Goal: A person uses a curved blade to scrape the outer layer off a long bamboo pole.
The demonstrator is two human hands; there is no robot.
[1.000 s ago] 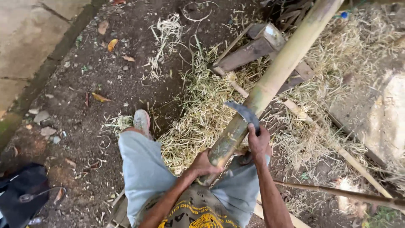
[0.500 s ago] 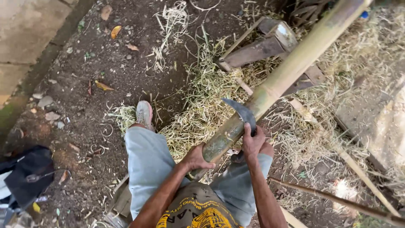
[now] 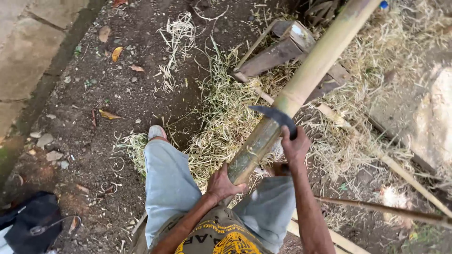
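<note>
Bamboo, a long green-yellow pole [image 3: 301,89], is clasped at its near end by the left hand [image 3: 223,183]. The right hand [image 3: 294,146] grips a curved dark blade [image 3: 275,115] on it. A slip could send the blade toward the left hand or the knees.

head cam, only view | mounted on my head, pitched steeply down and forward over my lap | close range: my left hand [image 3: 221,184] and right hand [image 3: 295,146] sit low-centre on the bamboo pole [image 3: 301,89] | frame top reaches dirt ground [image 3: 94,108] and straw litter [image 3: 226,117] ahead of my feet | no second view, no overlap
</note>
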